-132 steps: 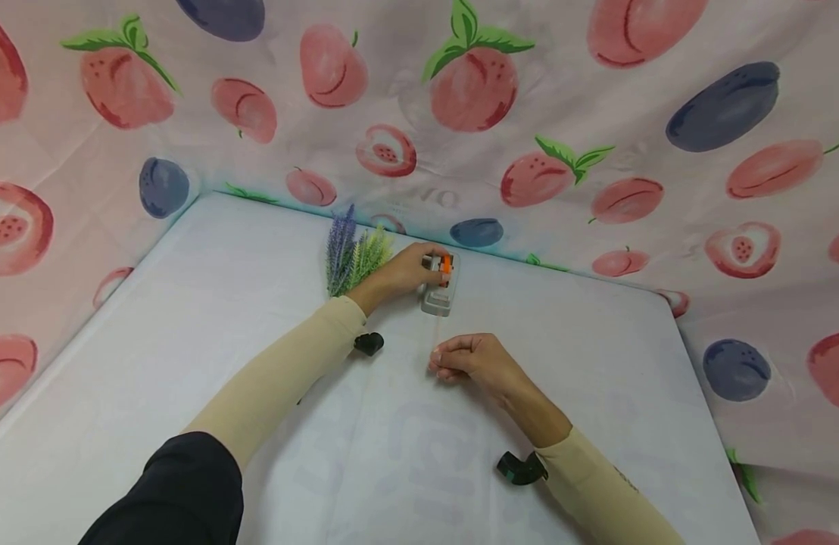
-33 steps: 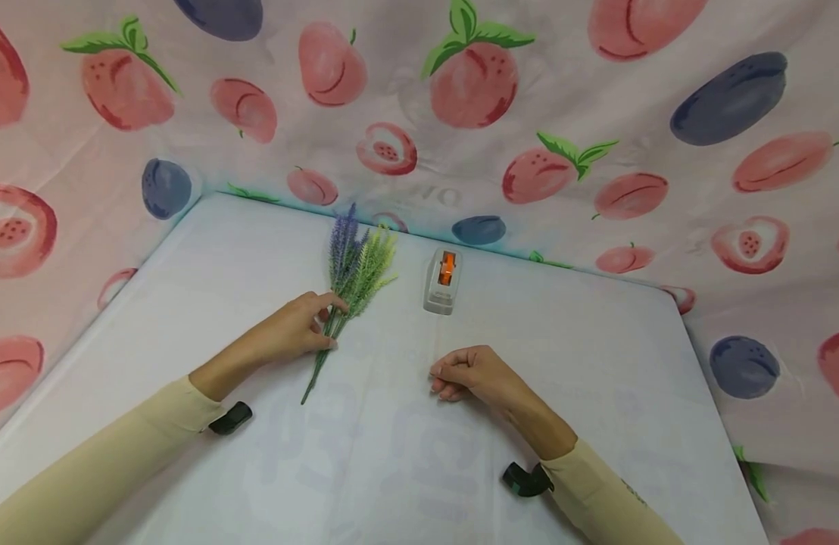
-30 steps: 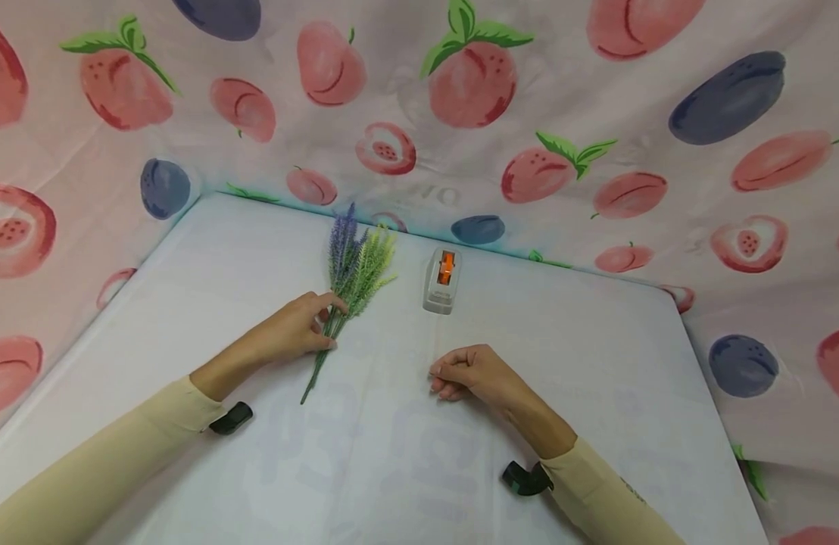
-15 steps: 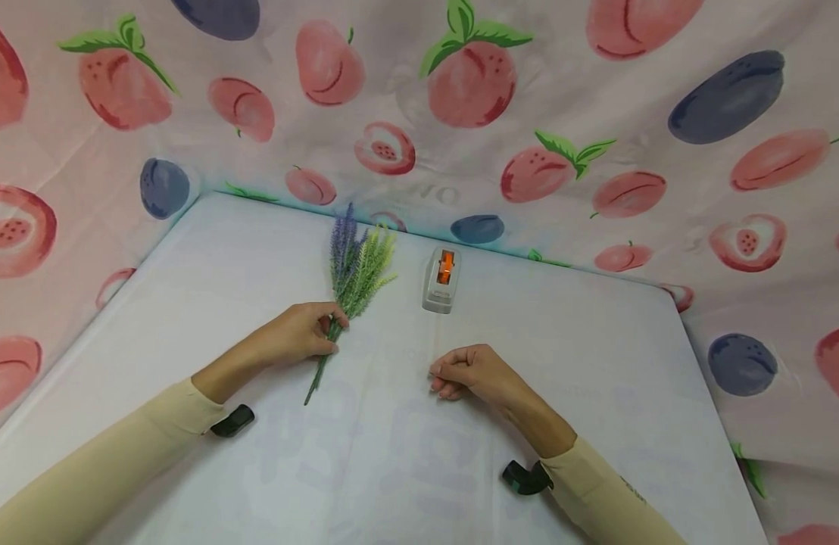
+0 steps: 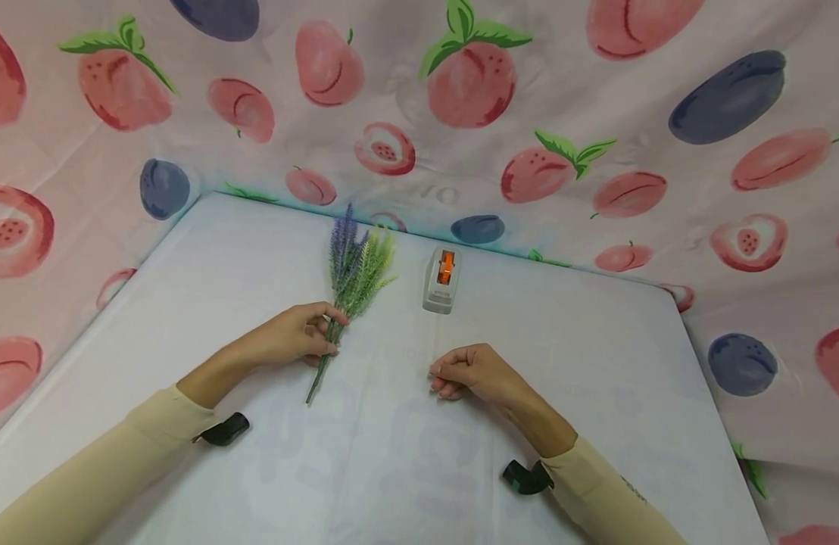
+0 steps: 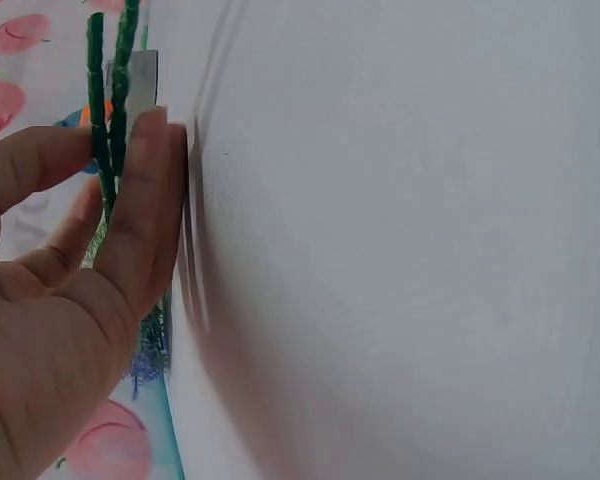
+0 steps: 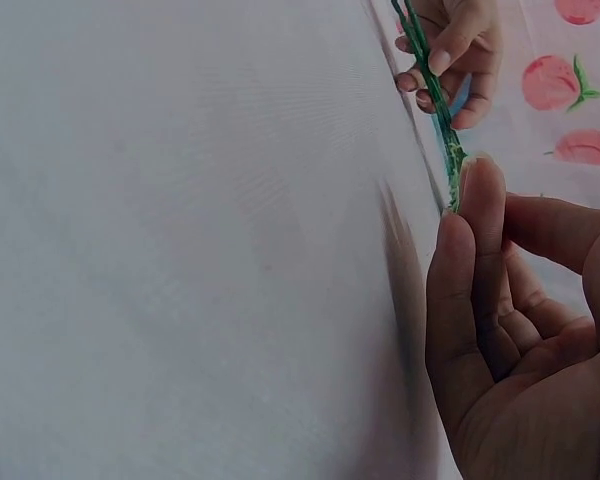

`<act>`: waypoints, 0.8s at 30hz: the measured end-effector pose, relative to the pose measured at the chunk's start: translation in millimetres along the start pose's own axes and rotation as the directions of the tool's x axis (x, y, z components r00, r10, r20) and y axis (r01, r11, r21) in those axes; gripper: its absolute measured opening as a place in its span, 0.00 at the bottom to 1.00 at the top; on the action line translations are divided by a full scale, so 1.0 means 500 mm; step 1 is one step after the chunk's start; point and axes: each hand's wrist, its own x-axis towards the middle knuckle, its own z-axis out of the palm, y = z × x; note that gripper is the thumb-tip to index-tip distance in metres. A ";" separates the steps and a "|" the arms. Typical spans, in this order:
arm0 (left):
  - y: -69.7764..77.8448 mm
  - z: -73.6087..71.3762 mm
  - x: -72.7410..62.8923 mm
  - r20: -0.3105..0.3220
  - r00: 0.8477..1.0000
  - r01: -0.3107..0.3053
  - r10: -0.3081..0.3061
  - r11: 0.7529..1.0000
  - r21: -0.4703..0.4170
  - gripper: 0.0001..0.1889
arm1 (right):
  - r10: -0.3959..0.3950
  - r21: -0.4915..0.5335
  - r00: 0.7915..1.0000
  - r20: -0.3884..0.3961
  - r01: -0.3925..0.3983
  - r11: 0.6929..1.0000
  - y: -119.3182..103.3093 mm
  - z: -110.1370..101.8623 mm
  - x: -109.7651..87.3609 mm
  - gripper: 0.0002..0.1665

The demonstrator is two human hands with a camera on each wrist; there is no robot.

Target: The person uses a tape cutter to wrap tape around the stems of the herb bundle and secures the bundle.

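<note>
My left hand (image 5: pixel 300 333) holds the green stems of an artificial lavender bunch (image 5: pixel 354 265), with purple and yellow-green spikes pointing away from me. In the left wrist view, thumb and fingers (image 6: pixel 140 215) lie on either side of the stems (image 6: pixel 98 100), whose ends stick up past the hand. Beyond the bunch, to its right, a grey tape dispenser (image 5: pixel 441 291) with an orange wheel stands on the table. My right hand (image 5: pixel 477 371) hovers low near the table's middle, fingers loosely bent and nothing between them. In the right wrist view, its fingertips partly hide the flowers.
A white cloth (image 5: pixel 569 341) covers the tabletop. Fruit-printed curtains (image 5: pixel 569 91) hang along the back and both sides. Each wrist carries a black camera, one under the left sleeve (image 5: pixel 225 429) and one beside the right sleeve (image 5: pixel 526 478).
Earlier my left hand was at the tape dispenser. It then came back to the lavender and slid slightly down the stems, which it now holds. The right hand has barely moved.
</note>
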 end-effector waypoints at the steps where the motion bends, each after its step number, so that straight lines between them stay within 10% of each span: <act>1: -0.001 -0.001 -0.001 0.009 1.000 0.001 0.000 1.000 -0.027 0.24 | 0.001 -0.002 1.000 -0.001 -0.001 1.000 0.000 0.000 0.000 0.15; 24: -0.011 0.033 -0.026 -0.036 0.999 0.016 -0.031 0.931 -0.365 0.43 | 0.017 -0.012 1.000 -0.009 -0.017 1.000 -0.003 0.001 -0.001 0.14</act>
